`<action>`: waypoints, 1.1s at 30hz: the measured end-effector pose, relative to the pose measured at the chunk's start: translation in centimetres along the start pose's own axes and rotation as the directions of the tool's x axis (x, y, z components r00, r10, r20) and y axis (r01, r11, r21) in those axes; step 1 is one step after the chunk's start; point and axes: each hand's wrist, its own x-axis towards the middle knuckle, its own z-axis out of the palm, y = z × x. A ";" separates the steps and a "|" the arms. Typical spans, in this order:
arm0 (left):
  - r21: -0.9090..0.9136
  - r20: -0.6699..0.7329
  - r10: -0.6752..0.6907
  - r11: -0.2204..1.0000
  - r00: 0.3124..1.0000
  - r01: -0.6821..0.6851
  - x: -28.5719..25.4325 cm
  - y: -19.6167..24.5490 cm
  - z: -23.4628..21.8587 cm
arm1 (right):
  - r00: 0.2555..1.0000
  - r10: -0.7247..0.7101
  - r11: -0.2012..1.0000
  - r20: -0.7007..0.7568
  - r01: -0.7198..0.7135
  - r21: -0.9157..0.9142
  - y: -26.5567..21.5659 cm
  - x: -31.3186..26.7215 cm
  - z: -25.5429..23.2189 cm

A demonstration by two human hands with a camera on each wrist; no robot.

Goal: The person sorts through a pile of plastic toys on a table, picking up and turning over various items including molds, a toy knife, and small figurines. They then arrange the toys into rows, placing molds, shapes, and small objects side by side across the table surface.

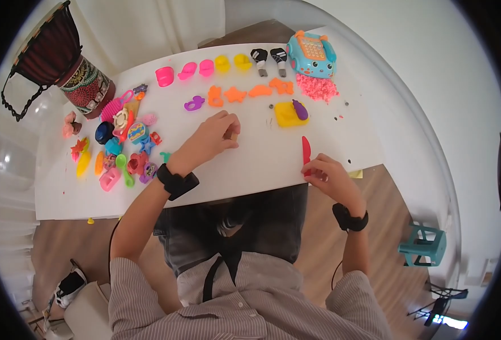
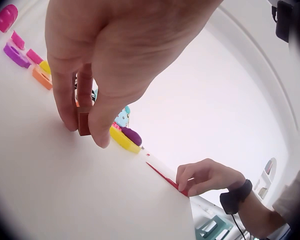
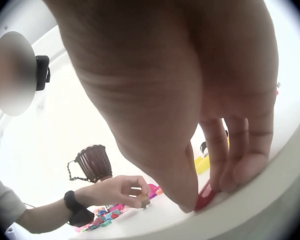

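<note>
My left hand (image 1: 208, 139) pinches a small brown block (image 2: 84, 124) between thumb and fingers, close over the middle of the white table (image 1: 256, 164). In the right wrist view the same block (image 3: 144, 201) looks tan, with its corners showing. At the table's front edge my right hand (image 1: 331, 177) grips a red toy knife (image 1: 306, 148) by its handle, the blade pointing away from me. Beyond the knife lies a yellow slab (image 1: 283, 117) with a purple toy eggplant (image 1: 300, 110) on top. Several orange shapes (image 1: 235, 94) form a row past my left hand.
Many small toys, a green spoon (image 1: 124, 173) among them, crowd the table's left side. A drum (image 1: 86, 85) stands behind them. Pink and yellow pieces line the back edge. A toy telephone (image 1: 312, 55) sits at the back right beside pink crumbs (image 1: 316, 89).
</note>
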 end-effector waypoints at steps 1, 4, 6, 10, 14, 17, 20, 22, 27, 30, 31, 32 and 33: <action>0.010 -0.012 0.012 1.000 1.000 -0.012 0.0 -0.1 0.3 | 1.000 -0.005 1.000 0.006 0.005 0.003 0.2 -0.2 -0.2; -0.051 -0.058 -0.002 0.999 0.998 -0.001 0.0 -0.5 1.1 | 0.999 -0.037 0.999 0.033 0.036 0.022 0.3 -0.2 -1.1; -0.044 -0.066 0.015 0.999 0.998 -0.018 -0.2 -0.9 1.3 | 0.995 0.010 1.000 0.094 -0.008 -0.027 -0.2 -0.2 -1.8; 0.001 -0.038 0.050 0.999 0.998 -0.050 0.0 -1.4 1.1 | 0.996 -0.020 0.997 0.087 0.026 -0.074 -1.4 2.0 -2.6; 0.015 -0.050 0.003 1.000 0.999 -0.002 0.8 -0.4 1.1 | 0.979 -0.204 0.979 0.026 0.204 0.007 -3.8 7.4 -0.5; 0.039 -0.004 -0.048 0.998 0.999 0.049 1.6 -0.9 1.2 | 0.979 -0.200 0.979 0.033 0.198 0.050 -4.9 11.6 2.9; -0.096 0.023 -0.057 0.994 0.998 0.059 2.0 -2.9 1.9 | 0.975 -0.215 0.977 0.053 0.215 -0.007 -4.9 14.7 6.3; -0.107 -0.104 0.029 0.993 0.994 -0.040 1.8 -4.2 2.6 | 0.971 -0.231 0.973 0.060 0.231 -0.002 -5.1 15.3 7.3; -0.190 -0.029 -0.100 0.977 0.995 0.093 0.9 -2.1 1.3 | 0.997 -0.064 0.973 0.033 0.055 0.225 -4.5 15.5 7.9; -0.266 0.001 -0.064 0.962 0.998 0.062 1.4 -3.7 1.2 | 0.993 -0.056 0.957 0.108 0.023 0.290 -4.3 15.7 7.5; -0.320 0.002 -0.034 0.947 0.999 0.033 1.6 -4.5 1.4 | 0.988 -0.043 0.963 0.146 0.002 0.269 -4.2 15.8 7.3; -0.317 0.004 -0.035 0.948 0.999 0.034 1.9 -4.7 1.2 | 0.988 -0.045 0.962 0.145 0.003 0.272 -3.7 15.9 7.3; -0.335 0.024 -0.039 0.941 0.999 0.045 2.0 -4.9 1.0 | 0.990 -0.054 0.963 0.133 0.016 0.271 -3.4 16.0 7.4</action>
